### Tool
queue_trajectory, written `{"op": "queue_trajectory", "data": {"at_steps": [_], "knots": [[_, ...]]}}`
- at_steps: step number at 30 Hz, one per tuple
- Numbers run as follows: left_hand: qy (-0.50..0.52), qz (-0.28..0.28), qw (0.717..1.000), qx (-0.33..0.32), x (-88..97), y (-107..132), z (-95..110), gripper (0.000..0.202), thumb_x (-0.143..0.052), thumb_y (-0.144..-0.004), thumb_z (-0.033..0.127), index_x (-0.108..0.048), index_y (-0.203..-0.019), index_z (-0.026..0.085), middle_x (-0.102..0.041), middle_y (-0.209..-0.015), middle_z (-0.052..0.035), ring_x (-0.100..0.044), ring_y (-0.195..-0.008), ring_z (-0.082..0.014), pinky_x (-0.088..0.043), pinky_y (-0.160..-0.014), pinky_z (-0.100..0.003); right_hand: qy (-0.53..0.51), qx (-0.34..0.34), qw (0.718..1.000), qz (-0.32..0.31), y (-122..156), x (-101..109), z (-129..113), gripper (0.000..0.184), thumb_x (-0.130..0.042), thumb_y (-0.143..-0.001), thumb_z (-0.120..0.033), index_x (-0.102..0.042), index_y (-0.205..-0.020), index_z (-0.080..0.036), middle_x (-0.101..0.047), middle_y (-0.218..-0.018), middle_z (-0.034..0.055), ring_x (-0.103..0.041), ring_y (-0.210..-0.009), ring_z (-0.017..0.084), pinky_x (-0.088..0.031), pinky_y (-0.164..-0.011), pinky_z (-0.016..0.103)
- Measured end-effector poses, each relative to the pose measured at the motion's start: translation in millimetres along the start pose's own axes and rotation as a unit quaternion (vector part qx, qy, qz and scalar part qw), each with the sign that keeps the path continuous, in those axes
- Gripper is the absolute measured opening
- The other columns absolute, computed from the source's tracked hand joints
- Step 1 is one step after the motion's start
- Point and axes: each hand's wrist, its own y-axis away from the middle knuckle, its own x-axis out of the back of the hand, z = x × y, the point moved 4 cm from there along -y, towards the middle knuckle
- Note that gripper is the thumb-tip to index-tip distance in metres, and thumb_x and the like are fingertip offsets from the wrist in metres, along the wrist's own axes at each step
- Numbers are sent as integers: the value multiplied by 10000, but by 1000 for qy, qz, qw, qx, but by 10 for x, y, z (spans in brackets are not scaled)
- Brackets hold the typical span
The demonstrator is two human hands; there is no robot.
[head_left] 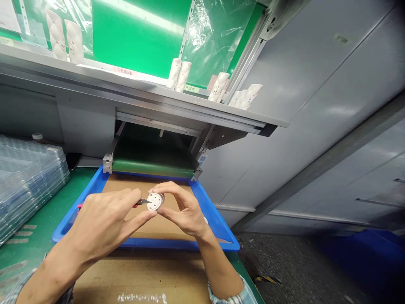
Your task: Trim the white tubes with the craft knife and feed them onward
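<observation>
My right hand (185, 209) pinches a small white round part (155, 201) with several holes in its flat face, held above a blue tray (218, 228). My left hand (106, 223) grips a small cutter-like tool with a metal tip (144, 201) and a red handle end (79, 206). The tool's tip touches the edge of the white part. Both hands are closed around what they hold.
Brown cardboard (139, 274) lines the tray and the bench in front. A green conveyor belt (152, 167) ends behind the tray. Stacked clear plastic trays (28, 177) stand at left. White cylindrical parts (179, 75) stand on the shelf above. A grey cabinet wall (300, 126) is at right.
</observation>
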Motion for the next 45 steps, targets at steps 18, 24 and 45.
{"op": "queue_trajectory", "data": {"at_steps": [18,24,45], "knots": [[-22,15,999,-17,13,-3,64,545,-268,-1188,527,-520,-786,260,-648,-619,37,-588,-465,-171,-283,-514,-360,70,76,992,71,51,-74,-76,326,-797,-1018,-229,-700,-1323,-293,-749,-1163,67,-715,-1045,230,-614,-901,358],[-14,-2,1000,4,-14,2,77,561,-240,-1184,545,-536,-805,256,-676,-649,24,-621,-489,-191,-272,-529,-368,72,83,990,90,64,-88,-96,395,-809,-982,-127,-691,-1320,-292,-733,-1159,52,-688,-1033,220,-587,-848,335],[38,-17,999,-1,-77,36,135,485,-269,-1195,490,-526,-850,266,-632,-646,59,-575,-530,-188,-256,-571,-354,122,140,971,148,105,-118,-124,484,-803,-930,-15,-661,-1308,-283,-694,-1100,47,-676,-1024,232,-595,-873,366]]}}
